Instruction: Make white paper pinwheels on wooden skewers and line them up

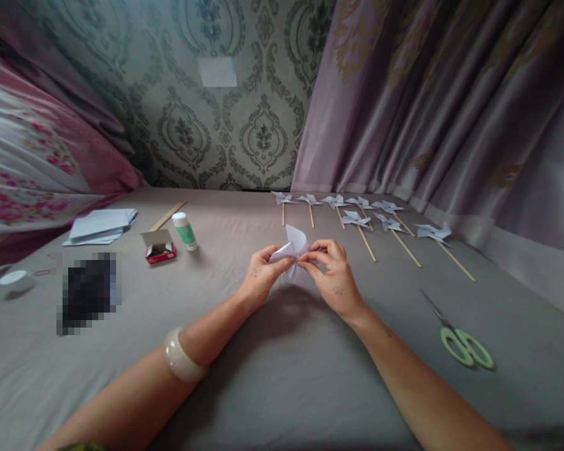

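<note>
A white paper pinwheel point(296, 239) with curled blades is between my two hands, above the middle of the cloth. My left hand point(266, 273) pinches its left side, thumb on top of the folded paper. On the other side, the thumb and fingertips of my right hand point(333, 274) close at the pinwheel's centre. Anything small between those right fingertips is hidden. No stick shows on this pinwheel. Beyond my hands, several finished pinwheels point(356, 218) on wooden sticks lie at the back right.
Green-handled scissors point(465, 346) lie at the right. Toward the left are a glue stick point(185, 232), an open red box point(160, 252), wooden sticks point(168, 216), a stack of paper point(101, 226), a blurred dark object point(89, 292) and a white round item point(15, 283).
</note>
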The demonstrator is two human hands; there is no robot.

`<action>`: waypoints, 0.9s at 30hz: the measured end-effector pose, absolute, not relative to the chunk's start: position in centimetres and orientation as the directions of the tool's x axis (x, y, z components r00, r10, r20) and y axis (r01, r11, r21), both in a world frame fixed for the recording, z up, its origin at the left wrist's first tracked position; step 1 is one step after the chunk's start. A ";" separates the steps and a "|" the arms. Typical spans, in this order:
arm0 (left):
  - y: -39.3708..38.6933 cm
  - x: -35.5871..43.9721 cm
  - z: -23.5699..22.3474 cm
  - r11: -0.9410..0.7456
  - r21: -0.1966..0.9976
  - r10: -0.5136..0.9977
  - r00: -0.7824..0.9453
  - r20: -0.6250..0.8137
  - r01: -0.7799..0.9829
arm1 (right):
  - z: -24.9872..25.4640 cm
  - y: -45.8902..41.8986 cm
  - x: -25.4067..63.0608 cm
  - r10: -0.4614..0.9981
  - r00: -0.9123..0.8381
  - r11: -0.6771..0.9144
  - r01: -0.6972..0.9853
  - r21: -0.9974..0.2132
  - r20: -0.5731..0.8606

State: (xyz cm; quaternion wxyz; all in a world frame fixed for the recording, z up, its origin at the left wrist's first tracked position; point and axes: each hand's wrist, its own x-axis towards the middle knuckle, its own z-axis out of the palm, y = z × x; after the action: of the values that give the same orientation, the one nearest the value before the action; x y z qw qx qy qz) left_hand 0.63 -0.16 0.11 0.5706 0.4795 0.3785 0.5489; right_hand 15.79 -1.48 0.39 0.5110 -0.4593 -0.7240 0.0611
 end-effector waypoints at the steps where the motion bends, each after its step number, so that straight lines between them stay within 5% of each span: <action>1: -0.2 0.6 0.1 -0.062 0.963 0.989 0.113 0.094 -0.264 | 0.4 -1.5 15.8 0.730 -0.048 0.570 0.595 -0.567 0.682; 27: -0.4 0.6 0.5 -0.077 0.974 0.990 0.098 0.100 -0.215 | 0.1 -1.0 16.2 0.794 0.011 0.529 0.482 -0.699 0.608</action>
State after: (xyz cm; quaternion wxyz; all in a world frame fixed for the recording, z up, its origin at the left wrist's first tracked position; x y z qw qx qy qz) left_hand 0.64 -0.44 0.48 0.5537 0.4926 0.3936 0.5439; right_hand 16.22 -1.00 0.14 0.5392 -0.4635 -0.6882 0.1445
